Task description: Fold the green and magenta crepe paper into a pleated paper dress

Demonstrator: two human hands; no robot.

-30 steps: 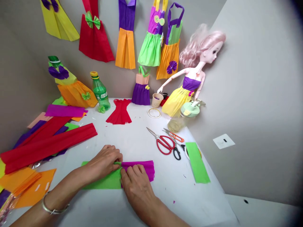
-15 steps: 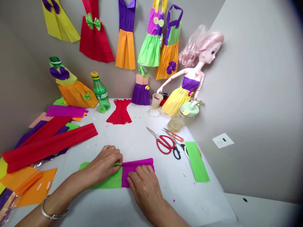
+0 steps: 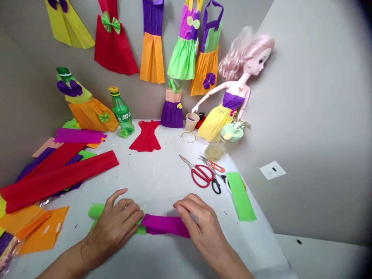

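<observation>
A strip of purple crepe paper [image 3: 165, 225] lies on the table, narrow and folded lengthwise, with its left end meeting a piece of green crepe paper [image 3: 96, 211]. On the green piece, close to the join, rests my left hand [image 3: 116, 221]. Its fingers are stretched out and the index finger is lifted. My right hand [image 3: 200, 224] is at the right end of the purple strip and covers that end. The thumb and index finger come together in a pinch just above the strip; whether anything is between them I cannot make out.
Red-handled scissors [image 3: 202, 175], black-handled scissors [image 3: 216, 186] and a green paper strip [image 3: 241, 197] lie to the right. Stacked crepe paper [image 3: 61, 176] covers the left side. Behind stand a green bottle [image 3: 122, 112], a paper cup [image 3: 192, 122] and a doll [image 3: 235, 97].
The purple paper has gone from a wide flat panel to a narrow folded strip. My left hand has shifted left and spread its fingers; my right hand has moved right and lifted.
</observation>
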